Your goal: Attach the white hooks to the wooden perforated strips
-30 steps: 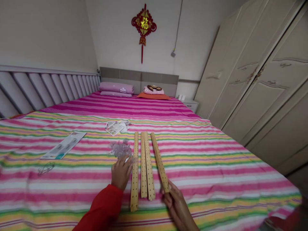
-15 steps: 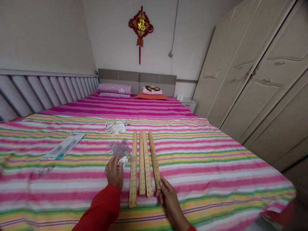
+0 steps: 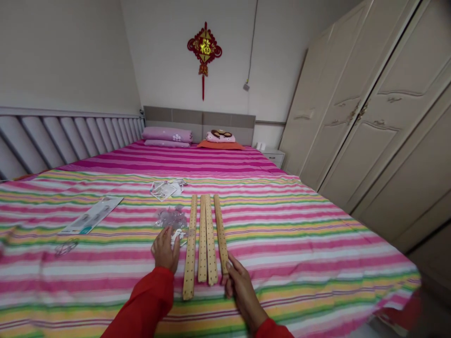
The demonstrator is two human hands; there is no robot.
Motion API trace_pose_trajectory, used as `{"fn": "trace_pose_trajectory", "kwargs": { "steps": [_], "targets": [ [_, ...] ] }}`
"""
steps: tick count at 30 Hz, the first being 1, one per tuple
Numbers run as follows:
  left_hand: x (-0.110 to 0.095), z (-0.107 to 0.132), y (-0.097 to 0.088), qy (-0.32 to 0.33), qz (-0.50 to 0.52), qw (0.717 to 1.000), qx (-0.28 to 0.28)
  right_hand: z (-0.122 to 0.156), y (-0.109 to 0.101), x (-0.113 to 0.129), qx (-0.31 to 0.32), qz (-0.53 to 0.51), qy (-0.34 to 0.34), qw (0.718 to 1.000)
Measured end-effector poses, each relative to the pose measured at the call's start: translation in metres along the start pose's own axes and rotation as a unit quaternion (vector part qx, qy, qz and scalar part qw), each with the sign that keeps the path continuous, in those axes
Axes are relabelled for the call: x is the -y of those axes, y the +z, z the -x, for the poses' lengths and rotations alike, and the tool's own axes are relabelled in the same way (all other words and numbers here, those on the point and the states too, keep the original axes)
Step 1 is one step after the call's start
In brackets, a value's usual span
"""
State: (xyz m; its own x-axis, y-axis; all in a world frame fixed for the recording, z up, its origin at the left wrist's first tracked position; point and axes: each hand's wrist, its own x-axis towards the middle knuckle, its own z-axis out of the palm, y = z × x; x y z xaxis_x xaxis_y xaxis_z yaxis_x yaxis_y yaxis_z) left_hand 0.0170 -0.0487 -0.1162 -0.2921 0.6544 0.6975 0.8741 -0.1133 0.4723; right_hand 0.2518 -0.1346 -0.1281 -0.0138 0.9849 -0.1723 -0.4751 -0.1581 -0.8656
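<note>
Several long wooden strips with rows of holes (image 3: pixel 206 237) lie side by side on the striped bedspread (image 3: pixel 299 234). My right hand (image 3: pixel 237 284) grips the near end of the rightmost strip (image 3: pixel 220 230), fingers closed round it. My left hand (image 3: pixel 165 251) rests just left of the leftmost strip (image 3: pixel 190 244), fingers curled on a small white piece (image 3: pixel 177 234). A clear plastic bag of small parts (image 3: pixel 171 217) lies just beyond that hand.
A flat blister card (image 3: pixel 92 215) and a crumpled wrapper (image 3: pixel 65 248) lie at the left, more opened packaging (image 3: pixel 165 188) further back. Pillows (image 3: pixel 169 135) sit by the headboard. A tall cream wardrobe (image 3: pixel 373 126) stands along the bed's right side.
My right hand has swung the rightmost strip from slanted to parallel and close to the others. My left hand has drawn back slightly with the small white piece in it.
</note>
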Motion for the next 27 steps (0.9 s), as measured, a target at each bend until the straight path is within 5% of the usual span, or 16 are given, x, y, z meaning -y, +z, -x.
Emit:
{"fn": "trace_pose_trajectory", "kwargs": {
  "steps": [27],
  "targets": [
    [0.0032,-0.0051,0.0008,-0.016,-0.015,1.000,0.018,-0.0039,0.0085,0.0103,-0.011,0.003,0.020,1.000]
  ]
}}
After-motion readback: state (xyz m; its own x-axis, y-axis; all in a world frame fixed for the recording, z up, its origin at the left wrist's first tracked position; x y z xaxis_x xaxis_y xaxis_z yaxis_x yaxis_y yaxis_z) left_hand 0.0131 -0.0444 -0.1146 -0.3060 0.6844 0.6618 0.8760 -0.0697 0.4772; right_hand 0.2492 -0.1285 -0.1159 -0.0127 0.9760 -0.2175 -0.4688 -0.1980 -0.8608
